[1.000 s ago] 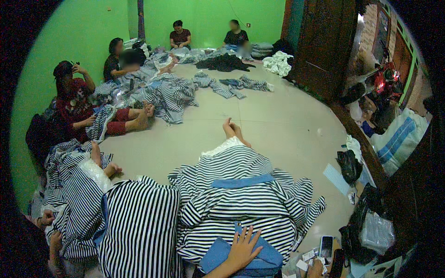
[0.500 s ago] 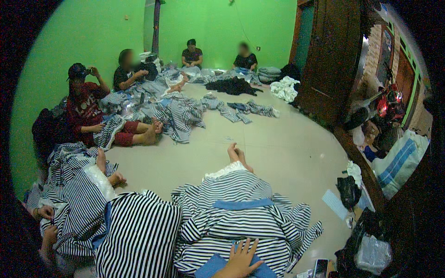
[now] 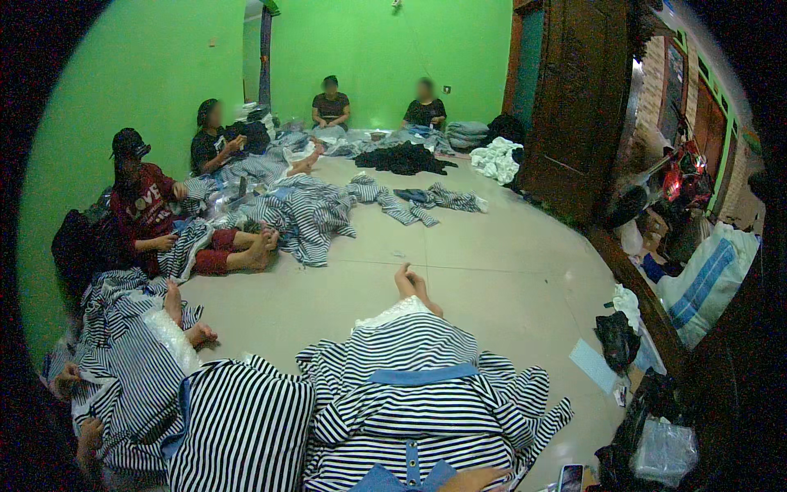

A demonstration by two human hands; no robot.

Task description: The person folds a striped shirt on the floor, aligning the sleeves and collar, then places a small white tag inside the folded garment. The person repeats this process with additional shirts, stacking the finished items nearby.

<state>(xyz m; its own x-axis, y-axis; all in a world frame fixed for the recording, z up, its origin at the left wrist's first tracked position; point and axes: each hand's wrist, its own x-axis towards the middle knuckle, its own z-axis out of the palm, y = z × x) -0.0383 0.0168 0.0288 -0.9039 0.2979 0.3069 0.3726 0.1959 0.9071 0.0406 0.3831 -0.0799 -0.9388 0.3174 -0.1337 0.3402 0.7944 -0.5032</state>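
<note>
A black-and-white striped shirt (image 3: 426, 418) lies spread over my outstretched legs, with a blue collar and a short blue button placket (image 3: 412, 463) near the lower edge. Another blue band (image 3: 422, 375) crosses the striped cloth farther up. Over the right side of the collar shows a sliver of a hand, which looks like my left hand (image 3: 474, 480); its fingers are cut off and blurred. My right hand is out of view. My bare feet (image 3: 416, 289) stick out past a white lacy edge (image 3: 389, 313).
Left of me stands a plump striped bundle (image 3: 242, 426), beside a neighbour's hands (image 3: 88, 435) and striped cloth. Several people sit along the green walls among garments. To the right lie a phone (image 3: 570, 477), a clear plastic packet (image 3: 666, 451) and black bags (image 3: 616, 340).
My left hand, spread flat on the collar before, has slid down and right, mostly out of view, uncovering the placket. The view has tilted up slightly. The person in red has lowered a raised hand.
</note>
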